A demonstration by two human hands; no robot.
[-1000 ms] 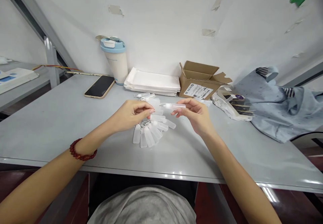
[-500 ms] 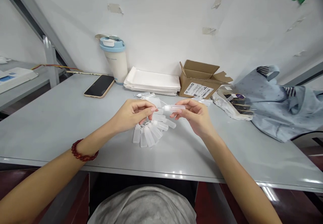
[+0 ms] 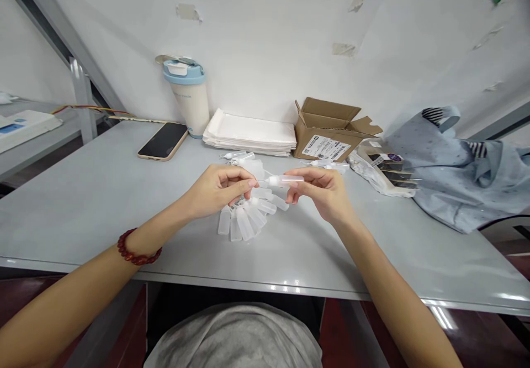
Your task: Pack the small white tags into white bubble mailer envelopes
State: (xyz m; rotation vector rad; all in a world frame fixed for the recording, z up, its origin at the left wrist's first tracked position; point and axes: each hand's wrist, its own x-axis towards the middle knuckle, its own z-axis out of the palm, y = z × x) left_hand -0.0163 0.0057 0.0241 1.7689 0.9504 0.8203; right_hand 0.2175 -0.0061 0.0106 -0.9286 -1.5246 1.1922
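My right hand (image 3: 321, 191) pinches a small clear needle-tip bottle (image 3: 284, 180), held level above the grey table (image 3: 83, 202) with its thin tip pointing left. My left hand (image 3: 217, 190) is closed in a pinch right at that tip; what its fingertips hold is too small to make out. Under both hands lies a fan of several small translucent bottles (image 3: 246, 217). More of the same bottles (image 3: 242, 159) lie just behind.
Along the wall stand a phone (image 3: 163, 141), a blue-lidded tumbler (image 3: 188, 100), a stack of white sheets (image 3: 250, 133) and an open cardboard box (image 3: 327, 133). To the right are a packet (image 3: 385, 172) and blue cloth bag (image 3: 459, 169). A side bench (image 3: 25, 130) is at left.
My hands have drawn together: the bottle's tip now meets my left fingertips. The right hand has shifted slightly left and down.
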